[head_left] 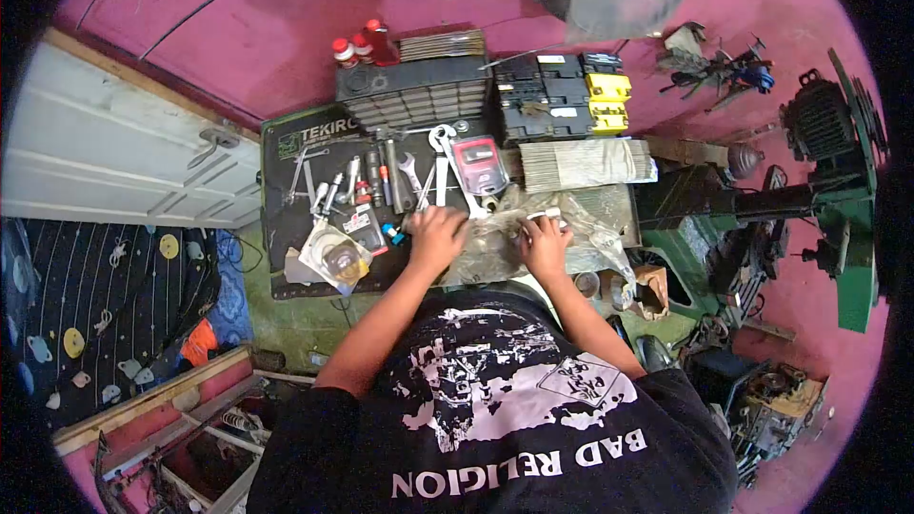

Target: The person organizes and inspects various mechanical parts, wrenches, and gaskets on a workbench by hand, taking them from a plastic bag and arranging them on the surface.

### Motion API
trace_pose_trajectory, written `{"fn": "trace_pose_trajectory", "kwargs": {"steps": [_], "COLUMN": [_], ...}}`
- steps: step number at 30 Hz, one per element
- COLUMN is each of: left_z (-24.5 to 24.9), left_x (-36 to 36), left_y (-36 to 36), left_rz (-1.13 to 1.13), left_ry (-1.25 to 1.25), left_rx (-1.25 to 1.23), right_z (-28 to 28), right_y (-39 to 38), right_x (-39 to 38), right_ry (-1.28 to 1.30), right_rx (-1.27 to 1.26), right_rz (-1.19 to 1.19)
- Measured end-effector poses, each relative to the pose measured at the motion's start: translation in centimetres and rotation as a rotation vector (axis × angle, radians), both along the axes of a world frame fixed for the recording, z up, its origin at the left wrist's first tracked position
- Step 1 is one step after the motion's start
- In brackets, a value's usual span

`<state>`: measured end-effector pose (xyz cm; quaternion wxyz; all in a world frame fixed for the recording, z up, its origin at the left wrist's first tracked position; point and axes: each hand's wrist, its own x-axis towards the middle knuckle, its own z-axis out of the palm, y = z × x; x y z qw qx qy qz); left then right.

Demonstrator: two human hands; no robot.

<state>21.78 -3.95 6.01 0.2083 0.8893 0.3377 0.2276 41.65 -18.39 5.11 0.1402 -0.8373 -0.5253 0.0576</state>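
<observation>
My left hand (439,236) is over the front of the workbench, beside a small blue-capped item (391,231) and the ends of the wrenches; its fingers are smeared by motion. My right hand (546,241) has its fingers bent round a small white object (547,216), above crumpled clear plastic (595,233). Behind the hands lie a large pale wrench (442,171) and a red-and-clear package (481,167). Left of my left hand, a clear plastic pack with a round part (335,255) lies on the dark mat (286,195).
Black drawer unit (414,95), red bottles (379,43), stacked black and yellow boxes (560,95) and a bundle of rods (586,164) line the bench's back. A green drill press (847,228) stands at right. A white door (124,138) is at left.
</observation>
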Motion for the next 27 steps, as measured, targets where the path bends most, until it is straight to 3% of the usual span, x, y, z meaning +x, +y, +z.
{"fn": "trace_pose_trajectory", "kwargs": {"steps": [5, 9, 11, 12, 13, 19, 22, 25, 27], "left_z": [-0.9, -2.3, -1.8, -1.8, -1.8, -3.0, -2.8, -1.7, -0.8], "left_x": [-8.4, -12.3, -13.2, -13.5, -13.7, -14.7, -15.1, -15.3, -14.9], "left_y": [4.9, 6.3, 5.8, 5.4, 5.1, 5.8, 6.3, 6.0, 5.3], "left_rz": [0.416, 0.411, 0.319, 0.294, 0.268, 0.123, 0.064, -0.011, -0.106], "left_ry": [0.008, 0.217, 0.421, 0.425, 0.43, 0.496, 0.377, 0.192, -0.023], "left_rx": [0.04, -0.035, -0.128, -0.148, -0.169, -0.16, -0.084, -0.205, -0.233], "right_z": [0.6, 0.1, -1.6, -2.2, -2.7, -2.0, -0.9, 0.9, 2.5], "right_y": [6.1, 12.3, 14.6, 15.6, 16.2, 18.0, 16.4, 13.6, 11.5], "right_x": [-7.7, -13.7, -16.3, -17.7, -18.6, -19.8, -19.4, -17.7, -16.3], "right_ry": [0.084, 0.017, -0.195, -0.282, -0.197, -0.3, -0.214, -0.048, 0.208], "right_rx": [0.052, -0.018, -0.054, -0.191, -0.169, -0.331, -0.289, -0.111, 0.026], "right_rz": [0.369, 0.693, 0.776, 0.767, 0.735, 0.802, 0.672, 0.535, 0.435]}}
